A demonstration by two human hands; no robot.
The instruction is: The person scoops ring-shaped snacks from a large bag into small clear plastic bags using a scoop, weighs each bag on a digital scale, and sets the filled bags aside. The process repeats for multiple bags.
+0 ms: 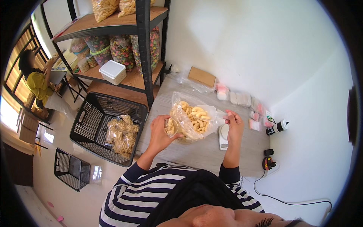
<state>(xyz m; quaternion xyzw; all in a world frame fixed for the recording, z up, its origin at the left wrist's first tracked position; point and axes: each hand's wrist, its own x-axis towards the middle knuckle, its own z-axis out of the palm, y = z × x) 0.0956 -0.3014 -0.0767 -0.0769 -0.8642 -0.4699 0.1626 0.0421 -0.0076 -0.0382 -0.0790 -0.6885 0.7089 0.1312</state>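
Note:
My left hand (160, 135) is closed around a small clear plastic pouch or cup (171, 126) with some pale curved snacks inside; which of the two it is I cannot tell. My right hand (235, 125) pinches the handle of a clear plastic scoop (206, 109), which carries several of the same snacks. The scoop is over the mouth of a large clear plastic bag (177, 99), opened and partly filled with yellowish curved snacks (195, 124). Close by my right wrist, a small white kitchen scale (223, 143) lies on the grey wood-look table (245, 145).
Left of the table stands a black basket (85, 128) with filled snack bags (123, 136); a smaller black basket (72, 170) is beyond it. Packets (240, 99) and a tumbler (278, 127) line the wall. A black-framed shelf (143, 56) holds bagged snacks. Far left is another person (39, 85).

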